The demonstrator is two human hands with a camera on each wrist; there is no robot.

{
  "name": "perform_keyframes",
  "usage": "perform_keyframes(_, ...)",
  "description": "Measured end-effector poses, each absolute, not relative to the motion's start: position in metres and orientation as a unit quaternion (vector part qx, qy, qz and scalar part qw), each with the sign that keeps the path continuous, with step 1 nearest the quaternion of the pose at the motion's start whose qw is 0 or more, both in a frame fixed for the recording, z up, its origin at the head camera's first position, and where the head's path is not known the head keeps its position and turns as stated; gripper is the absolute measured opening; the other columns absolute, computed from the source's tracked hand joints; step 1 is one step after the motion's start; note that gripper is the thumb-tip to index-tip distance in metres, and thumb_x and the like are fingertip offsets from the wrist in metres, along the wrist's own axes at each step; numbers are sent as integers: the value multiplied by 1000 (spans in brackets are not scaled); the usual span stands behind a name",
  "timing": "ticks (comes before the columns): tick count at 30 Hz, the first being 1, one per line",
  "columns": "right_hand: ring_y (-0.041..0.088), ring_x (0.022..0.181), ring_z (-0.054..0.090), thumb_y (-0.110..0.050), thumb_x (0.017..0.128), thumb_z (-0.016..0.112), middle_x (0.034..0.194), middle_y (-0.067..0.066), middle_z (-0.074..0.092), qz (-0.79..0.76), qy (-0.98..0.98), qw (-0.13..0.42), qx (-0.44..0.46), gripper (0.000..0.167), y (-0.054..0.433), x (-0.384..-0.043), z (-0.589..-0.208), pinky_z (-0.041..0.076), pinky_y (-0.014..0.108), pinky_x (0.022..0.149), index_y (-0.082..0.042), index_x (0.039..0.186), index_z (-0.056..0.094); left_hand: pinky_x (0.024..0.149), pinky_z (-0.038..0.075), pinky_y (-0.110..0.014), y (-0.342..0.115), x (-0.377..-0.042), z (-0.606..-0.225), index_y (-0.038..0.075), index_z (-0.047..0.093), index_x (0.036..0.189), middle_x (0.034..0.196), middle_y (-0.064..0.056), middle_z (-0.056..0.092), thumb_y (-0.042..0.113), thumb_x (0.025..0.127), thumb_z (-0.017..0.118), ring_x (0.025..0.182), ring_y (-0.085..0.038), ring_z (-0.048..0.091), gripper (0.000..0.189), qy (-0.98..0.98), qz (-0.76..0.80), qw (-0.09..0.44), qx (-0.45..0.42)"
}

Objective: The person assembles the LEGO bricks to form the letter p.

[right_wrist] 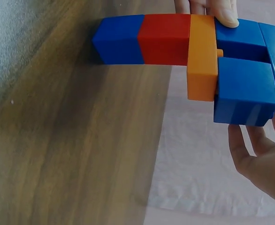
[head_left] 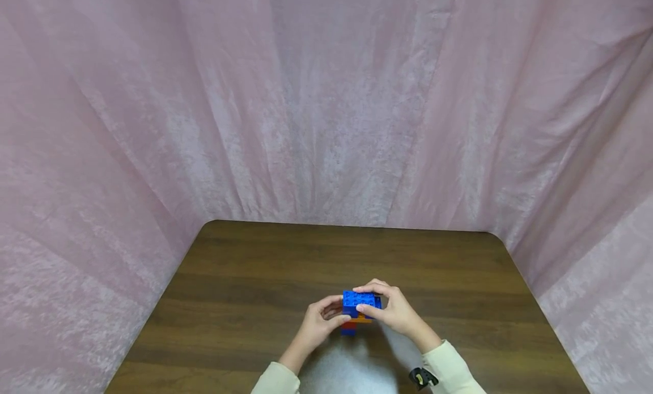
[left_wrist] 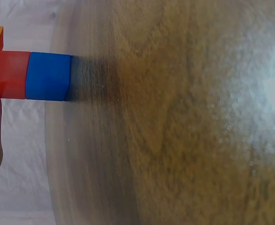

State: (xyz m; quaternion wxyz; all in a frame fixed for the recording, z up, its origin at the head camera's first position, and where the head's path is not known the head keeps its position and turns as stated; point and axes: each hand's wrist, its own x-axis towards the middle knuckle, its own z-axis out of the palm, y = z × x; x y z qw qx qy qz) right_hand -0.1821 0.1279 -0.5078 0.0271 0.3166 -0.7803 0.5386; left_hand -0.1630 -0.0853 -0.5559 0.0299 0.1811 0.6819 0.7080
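A tower of toy building bricks stands upright on the wooden table. From the bottom it has a blue brick (right_wrist: pixel 118 40), a red brick (right_wrist: pixel 164 40), a wider orange brick (right_wrist: pixel 202 61) and two blue bricks (right_wrist: pixel 245 89) side by side with a gap between them. Across their top lies a studded blue brick (head_left: pixel 359 299). My left hand (head_left: pixel 317 324) pinches the upper blue part from the left, its thumb in front. From the right, my right hand (head_left: pixel 401 313) grips the top blue brick between thumb and fingers. Only part of the tower shows in the left wrist view.
The wooden table (head_left: pixel 245 280) has rounded far corners, with pink curtains (head_left: pixel 336 127) hanging behind it and at both sides. Light glares off the tabletop near its front. A dark band (head_left: pixel 423 377) is on the right wrist, over a pale sleeve.
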Motion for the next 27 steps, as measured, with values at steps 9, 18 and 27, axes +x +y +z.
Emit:
perform_keyframes(9, 27, 93, 60, 4, 83, 71, 101, 18, 65, 571, -763, 28, 301, 27, 123, -172, -499, 53, 29, 80, 6, 111, 66, 92, 48, -53, -85, -163, -557, -14, 58, 115, 110, -34, 62, -4, 83, 70, 104, -43, 61, 35, 692, 696, 10, 192)
perform_keyframes(18, 21, 92, 60, 3, 85, 70, 101, 16, 65, 571, -766, 22, 296, 26, 127, -168, -496, 55, 29, 79, 3, 111, 67, 91, 51, -45, -78, -160, -557, -14, 59, 113, 109, -33, 63, -6, 83, 70, 103, -39, 63, 33, 687, 703, 14, 184)
perform_keyframes(27, 24, 94, 59, 1, 85, 70, 103, 17, 64, 579, -762, 13, 289, 27, 123, -171, -496, 55, 28, 79, 3, 112, 66, 91, 52, -41, -80, -162, -559, -14, 60, 113, 108, -33, 63, -8, 82, 70, 102, -36, 64, 33, 687, 702, -12, 186)
